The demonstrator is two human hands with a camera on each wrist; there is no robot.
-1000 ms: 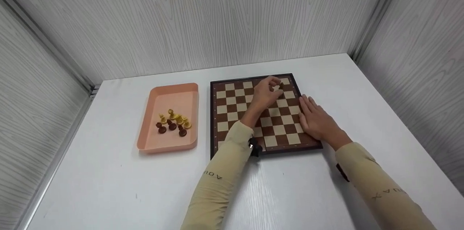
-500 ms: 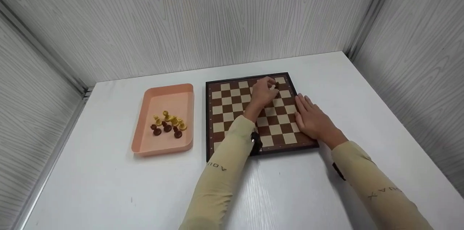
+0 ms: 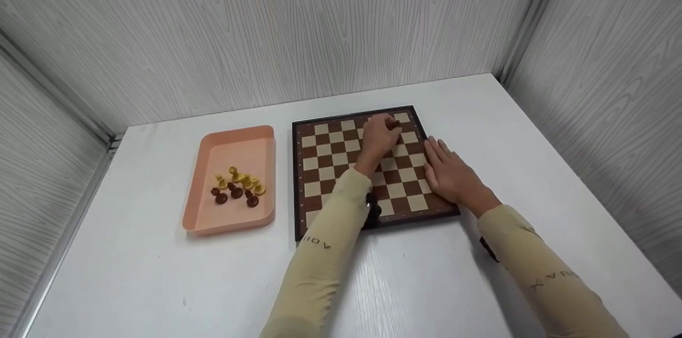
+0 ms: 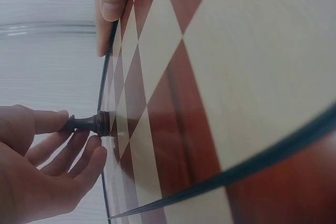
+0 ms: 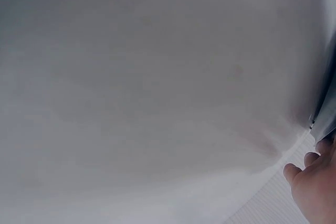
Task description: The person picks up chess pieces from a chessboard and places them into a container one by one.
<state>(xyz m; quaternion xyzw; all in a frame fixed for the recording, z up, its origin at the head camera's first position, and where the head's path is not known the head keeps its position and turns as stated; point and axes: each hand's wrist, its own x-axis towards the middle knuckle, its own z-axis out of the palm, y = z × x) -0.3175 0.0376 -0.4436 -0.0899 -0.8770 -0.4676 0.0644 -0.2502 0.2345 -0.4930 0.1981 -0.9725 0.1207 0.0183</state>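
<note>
My left hand [image 3: 380, 136] reaches over the chessboard [image 3: 413, 203] to its far right part. It pinches a dark brown chess piece [image 4: 89, 124] between thumb and fingers. In the left wrist view the piece's wide base is at the board's surface, while its top is partly hidden by the fingertips, so its kind is unclear. My right hand [image 3: 453, 175] rests along the board's right edge with straight fingers. Only part of that hand shows in the right wrist view, beside the dark board edge.
A pink tray [image 3: 229, 147] stands left of the board. Several yellow chess pieces [image 3: 234, 172] and three dark brown ones [image 3: 236, 192] lie together in it. The white table [image 3: 133, 268] is bounded by pale wood-grain panels [image 3: 298, 23] behind and at the sides.
The left hand's fingers, earlier spread around the dark piece, have closed in on it. The right hand stays at the board's edge. The head view has shifted, so everything appears farther left.
</note>
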